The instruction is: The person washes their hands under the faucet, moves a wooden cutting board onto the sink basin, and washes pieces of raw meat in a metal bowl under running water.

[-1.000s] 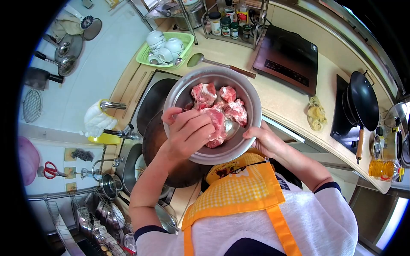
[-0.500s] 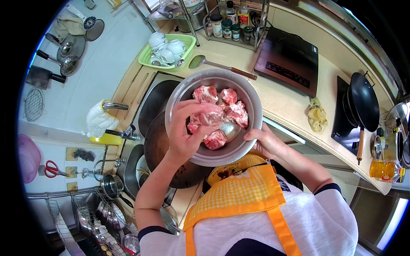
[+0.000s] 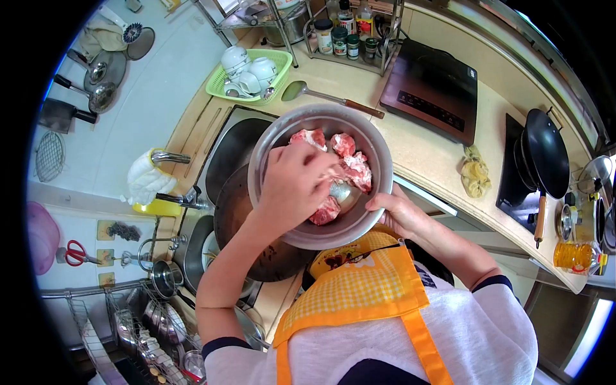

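A metal basin (image 3: 292, 228) is in front of me with several chunks of raw bone-in meat (image 3: 343, 144) inside. My right hand (image 3: 394, 208) grips its right rim, thumb on top and fingers underneath. My left hand (image 3: 295, 179) reaches into the basin from the left, back of the hand upward. Its fingers are curled around a piece of raw meat, which they mostly hide; motion blurs the fingertips. One more meat chunk (image 3: 325, 210) lies just below those fingers. Shallow liquid (image 3: 343, 192) shows at the basin's bottom.
A wok (image 3: 234, 215) sits over the sink at the left, under the faucet (image 3: 170, 157). Behind the basin lie a spatula (image 3: 333, 98), a green basket (image 3: 282, 61) of bowls and an induction cooker (image 3: 430, 90). A cloth (image 3: 475, 173) and a black pan (image 3: 545, 151) are at the right.
My left hand has turned over from palm-side view to back upward, lowering the meat it held toward the basin. My right hand keeps its grip on the rim.
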The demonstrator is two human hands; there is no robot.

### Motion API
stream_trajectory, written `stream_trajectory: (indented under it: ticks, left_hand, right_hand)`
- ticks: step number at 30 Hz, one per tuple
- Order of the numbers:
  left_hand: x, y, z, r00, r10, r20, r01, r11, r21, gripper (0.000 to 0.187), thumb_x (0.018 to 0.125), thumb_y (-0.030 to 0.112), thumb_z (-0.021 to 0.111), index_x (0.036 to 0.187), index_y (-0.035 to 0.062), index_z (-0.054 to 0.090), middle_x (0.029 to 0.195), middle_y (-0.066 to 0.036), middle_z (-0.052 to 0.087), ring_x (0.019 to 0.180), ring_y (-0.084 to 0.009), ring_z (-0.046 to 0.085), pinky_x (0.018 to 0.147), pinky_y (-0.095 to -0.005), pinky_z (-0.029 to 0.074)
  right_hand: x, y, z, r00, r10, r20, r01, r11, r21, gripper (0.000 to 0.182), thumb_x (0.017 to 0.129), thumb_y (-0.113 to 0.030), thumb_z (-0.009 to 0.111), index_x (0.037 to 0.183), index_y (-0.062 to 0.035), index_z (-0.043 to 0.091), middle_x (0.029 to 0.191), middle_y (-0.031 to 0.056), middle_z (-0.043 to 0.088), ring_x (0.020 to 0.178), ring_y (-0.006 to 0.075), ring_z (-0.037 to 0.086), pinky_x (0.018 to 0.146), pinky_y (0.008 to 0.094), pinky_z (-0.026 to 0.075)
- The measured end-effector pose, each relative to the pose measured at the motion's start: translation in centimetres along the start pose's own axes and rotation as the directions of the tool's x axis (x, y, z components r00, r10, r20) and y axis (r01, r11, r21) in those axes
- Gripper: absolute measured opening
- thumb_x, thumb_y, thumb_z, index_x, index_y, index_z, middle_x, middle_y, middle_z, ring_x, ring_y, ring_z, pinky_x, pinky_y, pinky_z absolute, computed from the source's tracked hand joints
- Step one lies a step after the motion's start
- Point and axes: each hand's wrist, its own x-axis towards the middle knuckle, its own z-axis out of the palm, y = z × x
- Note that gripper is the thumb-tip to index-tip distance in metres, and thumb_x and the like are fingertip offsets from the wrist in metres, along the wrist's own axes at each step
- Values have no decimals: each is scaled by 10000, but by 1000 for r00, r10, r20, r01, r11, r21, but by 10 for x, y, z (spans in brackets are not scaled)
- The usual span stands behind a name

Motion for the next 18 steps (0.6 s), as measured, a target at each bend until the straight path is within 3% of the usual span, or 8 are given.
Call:
stream_trajectory:
  ticks: [4, 8, 12, 15, 18]
  left_hand:
    - [12, 9, 32, 986, 71, 152, -106, 966, 235, 295, 641, 88, 610, 933, 74, 573, 866, -81, 471, 819, -225, 499, 715, -343, 350]
    - [15, 9, 46, 963, 125, 239, -194, 937, 291, 239, 701, 127, 557, 935, 82, 558, 874, -75, 467, 808, -211, 487, 691, -337, 342]
    - [19, 10, 44, 935, 104, 339, -196, 948, 251, 181, 705, 115, 551, 885, 97, 548, 901, -55, 487, 825, -207, 490, 695, -332, 358]
    - [14, 3, 40, 938, 176, 297, -238, 953, 187, 170, 705, 115, 552, 875, 108, 549, 881, -48, 491, 814, -206, 494, 690, -335, 380]
    - [17, -4, 32, 966, 121, 230, -140, 988, 68, 145, 715, 117, 540, 859, 117, 551, 847, -46, 490, 793, -203, 497, 679, -328, 395]
  right_hand:
    - [1, -2, 0, 1000, 23, 20, -23, 1000, 15, 427, 716, -1, 542, 1097, 61, 359, 882, 123, 542, 736, 161, 597, 654, 273, 527]
    - [6, 2, 0, 999, 25, 40, -29, 995, 99, 476, 713, 26, 519, 1153, 31, 338, 898, 111, 529, 709, 156, 599, 631, 273, 537]
    - [9, 9, -4, 998, 35, 53, -42, 992, 119, 480, 716, 42, 510, 1164, 16, 337, 895, 102, 526, 729, 158, 598, 644, 277, 540]
    - [4, 2, -1, 997, 58, 45, -62, 993, 97, 461, 722, 39, 515, 1150, 16, 345, 898, 106, 527, 750, 163, 597, 658, 285, 538]
    - [7, 7, -2, 997, 50, -63, -46, 997, 65, 460, 727, 35, 518, 1151, 22, 341, 897, 114, 529, 744, 163, 598, 652, 291, 538]
